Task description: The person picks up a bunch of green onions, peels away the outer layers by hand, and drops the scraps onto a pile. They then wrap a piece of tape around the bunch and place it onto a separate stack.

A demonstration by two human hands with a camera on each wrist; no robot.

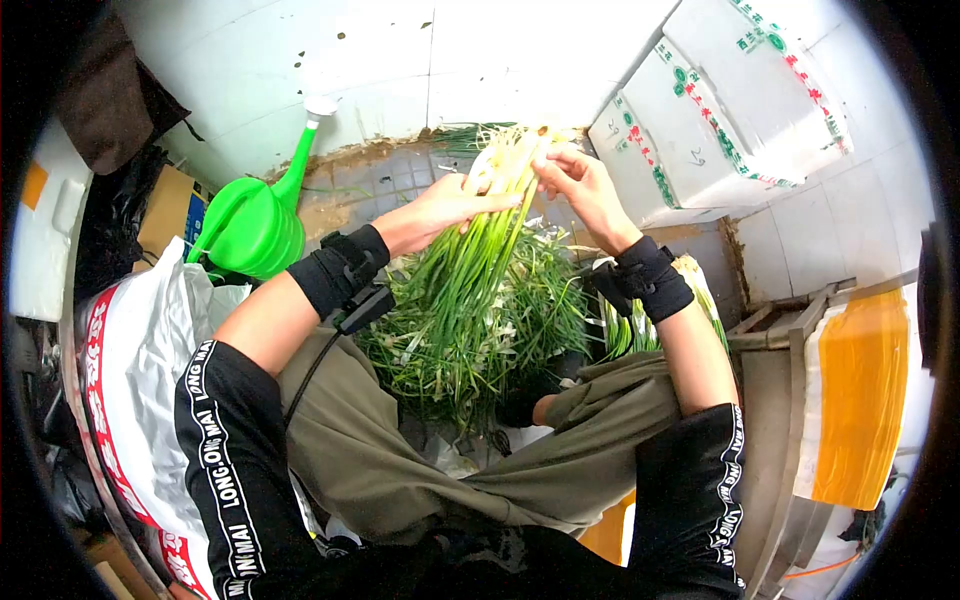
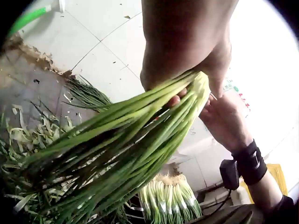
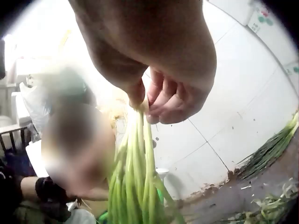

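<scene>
A bunch of green onions hangs with its pale root ends up and its green leaves down. The left hand holds it round the white stalks; in the left wrist view the left hand has fingertips showing between the stalks. With thumb and fingers the right hand pinches the bunch near its upper right; the right wrist view shows the right hand pinching a few pale stalks. Below lies a heap of loose leaves and trimmings.
Tied bundles of green onions stand right of the heap. More green onions lie by the wall. A green watering can is at the left, white foam boxes at the back right, a large white bag at the near left.
</scene>
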